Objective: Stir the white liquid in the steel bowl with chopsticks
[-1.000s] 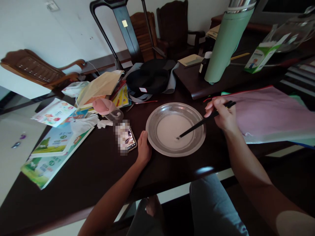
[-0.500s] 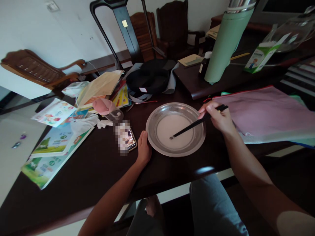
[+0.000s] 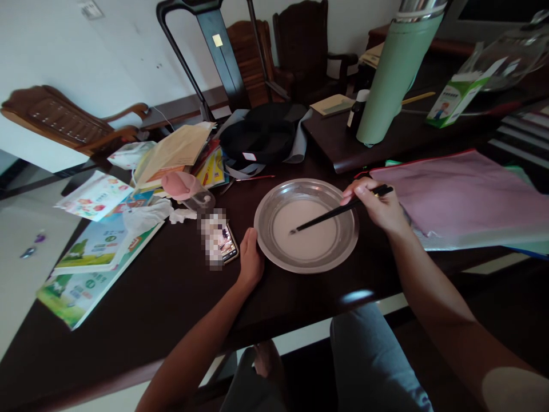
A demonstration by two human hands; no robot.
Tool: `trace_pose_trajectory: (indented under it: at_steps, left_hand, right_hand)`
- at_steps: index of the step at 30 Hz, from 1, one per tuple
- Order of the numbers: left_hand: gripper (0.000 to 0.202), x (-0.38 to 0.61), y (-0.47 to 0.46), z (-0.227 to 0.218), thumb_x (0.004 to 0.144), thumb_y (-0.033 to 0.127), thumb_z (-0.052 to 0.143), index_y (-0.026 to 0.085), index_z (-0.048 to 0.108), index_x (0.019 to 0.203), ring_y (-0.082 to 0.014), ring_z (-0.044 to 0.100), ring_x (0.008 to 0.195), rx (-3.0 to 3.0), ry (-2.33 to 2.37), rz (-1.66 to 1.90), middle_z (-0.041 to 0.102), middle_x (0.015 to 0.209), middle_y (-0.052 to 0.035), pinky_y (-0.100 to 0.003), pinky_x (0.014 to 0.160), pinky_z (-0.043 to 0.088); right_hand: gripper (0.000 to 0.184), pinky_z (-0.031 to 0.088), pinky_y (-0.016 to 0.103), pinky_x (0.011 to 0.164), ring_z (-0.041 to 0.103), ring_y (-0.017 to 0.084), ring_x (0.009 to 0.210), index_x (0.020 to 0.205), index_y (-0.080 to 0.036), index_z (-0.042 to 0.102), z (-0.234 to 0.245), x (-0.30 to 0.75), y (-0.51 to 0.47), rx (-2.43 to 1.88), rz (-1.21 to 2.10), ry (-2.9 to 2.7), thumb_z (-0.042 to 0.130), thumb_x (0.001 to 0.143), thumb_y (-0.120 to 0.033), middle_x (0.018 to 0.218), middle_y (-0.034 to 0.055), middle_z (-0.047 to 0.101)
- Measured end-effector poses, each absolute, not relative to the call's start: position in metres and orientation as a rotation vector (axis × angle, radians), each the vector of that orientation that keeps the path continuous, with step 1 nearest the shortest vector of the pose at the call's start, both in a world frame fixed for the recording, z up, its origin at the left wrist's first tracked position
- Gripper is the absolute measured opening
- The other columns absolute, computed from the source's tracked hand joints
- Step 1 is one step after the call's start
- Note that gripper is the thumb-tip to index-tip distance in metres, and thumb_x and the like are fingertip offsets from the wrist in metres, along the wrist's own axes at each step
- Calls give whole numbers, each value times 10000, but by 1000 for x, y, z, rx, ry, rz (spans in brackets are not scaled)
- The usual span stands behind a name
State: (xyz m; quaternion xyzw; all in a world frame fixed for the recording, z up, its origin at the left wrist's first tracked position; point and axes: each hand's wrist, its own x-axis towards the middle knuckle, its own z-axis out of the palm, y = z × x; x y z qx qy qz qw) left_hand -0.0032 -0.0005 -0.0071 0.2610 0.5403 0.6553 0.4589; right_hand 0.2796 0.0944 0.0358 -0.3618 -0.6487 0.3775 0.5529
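Note:
A wide metal bowl [image 3: 306,267] stands on the dark table, holding a shallow layer of milky white liquid [image 3: 315,243]. At its left side my left hand [image 3: 251,260] grips the rim, with the fingers partly hidden beneath and behind the edge. My right hand [image 3: 377,206], over the bowl's right rim, is closed round black chopsticks [image 3: 328,215]. Their tips lie close together, dipped in the liquid left of the bowl's middle. A phone [image 3: 226,240] with a lit screen, partly blurred out, lies just left of my left hand.
Left of the phone are a pink-lidded cup [image 3: 184,187], crumpled tissue [image 3: 182,216] and booklets [image 3: 92,246]. Behind the bowl sits a black bag [image 3: 261,134]. A pink zip pouch [image 3: 463,194] lies at the right; a green thermos [image 3: 388,80] and dark bottle [image 3: 357,111] stand behind.
The chopstick tips have moved a little left and away from me through the liquid, and my right hand has tilted them flatter. My left hand and the bowl stay in place.

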Motion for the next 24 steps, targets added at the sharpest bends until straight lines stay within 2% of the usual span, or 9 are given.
trace_pose_trajectory:
  at_steps: [2, 5, 8, 13, 17, 20, 24]
  left_hand:
    - [498, -3, -1, -6, 929, 504, 766, 208, 491, 640, -123, 357, 602, 637, 1334, 1614, 424, 639, 59, -236, 587, 387]
    - [517, -2, -1, -4, 923, 498, 776, 207, 475, 619, -120, 336, 597, 650, 1333, 1617, 400, 626, 60, -238, 577, 374]
    - [522, -1, -1, -2, 920, 501, 777, 206, 472, 616, -120, 334, 599, 650, 1325, 1610, 396, 625, 59, -238, 577, 373]
    - [518, -1, 0, -3, 921, 504, 773, 205, 476, 620, -119, 337, 595, 636, 1330, 1612, 404, 623, 59, -232, 569, 371]
    - [516, -3, -1, -6, 930, 496, 765, 208, 473, 618, -122, 330, 598, 685, 1339, 1623, 387, 623, 60, -233, 564, 367]
    - [507, -5, -1, -9, 937, 500, 758, 208, 479, 630, -123, 335, 601, 704, 1332, 1623, 396, 632, 60, -234, 570, 371]
    - [503, -5, -1, -10, 939, 510, 755, 206, 491, 638, -122, 348, 603, 677, 1328, 1615, 420, 642, 57, -234, 574, 373]
  right_hand:
    - [452, 602, 374, 739, 729, 206, 693, 765, -269, 768, 37, 280, 96, -886, 831, -1497, 713, 884, -702, 697, 15, 755]
    - [489, 587, 366, 720, 688, 184, 595, 751, -263, 756, 36, 282, 100, -913, 727, -1344, 679, 898, -722, 619, -4, 711]
    - [478, 576, 358, 678, 661, 174, 538, 753, -264, 755, 35, 283, 100, -887, 788, -1339, 679, 905, -711, 565, -17, 679]
    - [424, 600, 351, 721, 731, 188, 677, 784, -259, 771, 35, 280, 96, -850, 874, -1515, 725, 899, -665, 690, 8, 751]
    - [461, 586, 353, 701, 700, 177, 607, 765, -261, 762, 35, 282, 100, -901, 740, -1357, 683, 916, -690, 639, -4, 719]
    - [465, 575, 352, 671, 666, 172, 543, 752, -262, 758, 34, 283, 100, -878, 777, -1344, 682, 915, -691, 575, -17, 682]
    - [405, 602, 352, 717, 724, 188, 659, 788, -268, 777, 35, 280, 95, -851, 888, -1504, 725, 905, -652, 674, 2, 748]
